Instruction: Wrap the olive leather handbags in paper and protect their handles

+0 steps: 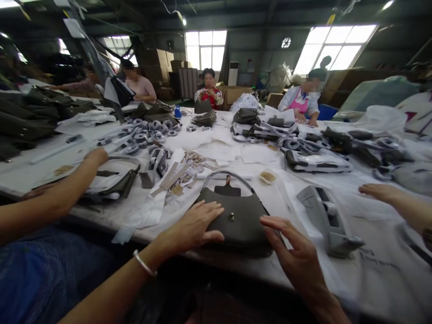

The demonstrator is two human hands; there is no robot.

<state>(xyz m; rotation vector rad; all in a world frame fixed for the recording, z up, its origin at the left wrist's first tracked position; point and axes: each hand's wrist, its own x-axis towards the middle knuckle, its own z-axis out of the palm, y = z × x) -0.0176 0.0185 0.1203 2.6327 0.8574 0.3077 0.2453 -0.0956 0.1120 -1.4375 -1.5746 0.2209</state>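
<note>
A dark olive handbag (241,231) lies on the white table in front of me, its wrapped handle (232,174) arched toward the far side. A small metal clasp (231,217) sits in the middle of its front. My left hand (194,225) rests on the bag's left part, fingers stretched out and flat. At the bag's right edge is my right hand (293,247), fingers extended, the tips touching or very close to the side. Neither hand grips anything. Behind the clasp a dark tab (227,190) stands by the bag's opening.
A grey tape dispenser (324,220) stands to the right, another dispenser (155,166) to the left. Scraps of card (182,173) lie beyond the bag. Co-workers' arms reach in at left (64,193) and right (394,200). Wrapped bags (313,159) and rolled straps (141,135) cover the far table.
</note>
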